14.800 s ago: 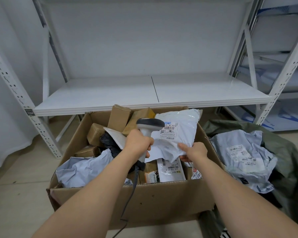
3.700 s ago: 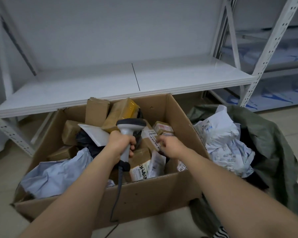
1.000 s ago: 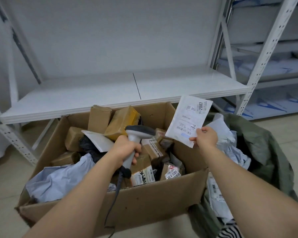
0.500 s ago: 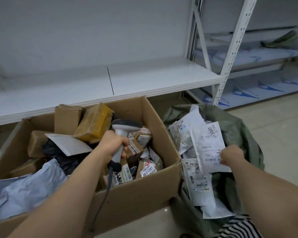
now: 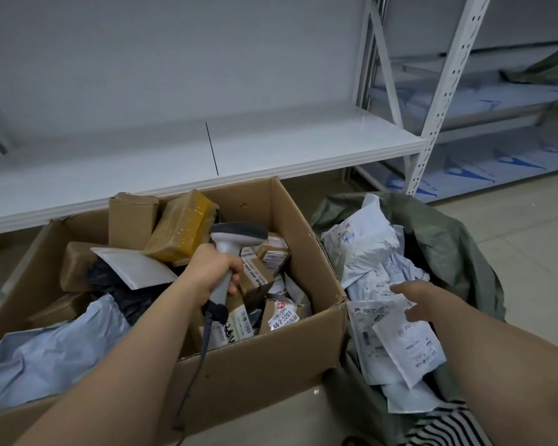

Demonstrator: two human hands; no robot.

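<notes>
My left hand grips the handle of a grey corded barcode scanner above a large cardboard box full of small brown parcels and mailer bags. My right hand hovers with relaxed fingers and holds nothing, over a green sack on the right. A flat white labelled mailer lies on the pile of white mailers in the sack, just below that hand.
A white metal shelf runs behind the box at low height, with its upright post at the right. More shelving with blue-printed sheets stands beyond. Pale floor tiles lie at far right. Striped fabric shows at the bottom right.
The white mailer that my right hand held a second ago has dropped onto the pile in the green sack, and that hand has let go. The left hand keeps the scanner.
</notes>
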